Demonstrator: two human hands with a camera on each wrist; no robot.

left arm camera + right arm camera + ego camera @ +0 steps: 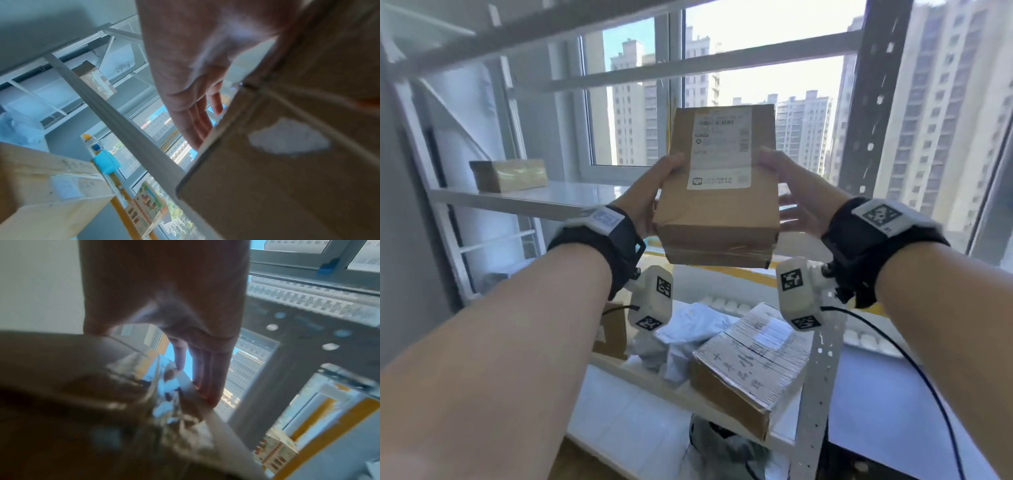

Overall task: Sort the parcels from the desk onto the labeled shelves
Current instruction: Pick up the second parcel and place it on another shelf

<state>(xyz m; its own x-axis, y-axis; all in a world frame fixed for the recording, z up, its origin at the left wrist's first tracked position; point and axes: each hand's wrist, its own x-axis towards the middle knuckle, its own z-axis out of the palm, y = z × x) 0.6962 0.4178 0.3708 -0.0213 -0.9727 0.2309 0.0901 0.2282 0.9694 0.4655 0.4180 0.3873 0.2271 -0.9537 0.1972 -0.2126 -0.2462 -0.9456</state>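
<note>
I hold a brown cardboard parcel [719, 212] with a white shipping label up at chest height in front of the shelf rack. My left hand [650, 192] grips its left side, thumb on the top face. On the opposite side my right hand [796, 198] grips it the same way, thumb on top. In the left wrist view the left hand [195, 81] lies with straight fingers along the parcel [287, 162]. The right wrist view shows the right hand [185, 318] with its fingertips against the parcel [72, 402]. The parcel hangs above the lower shelf and touches no shelf.
The white middle shelf [544, 200] carries a small taped box [508, 175] at its left. On the lower shelf lie a taped carton [750, 363], a white poly bag [688, 332] and a small brown box [613, 335]. A perforated upright [866, 102] stands right, a window behind.
</note>
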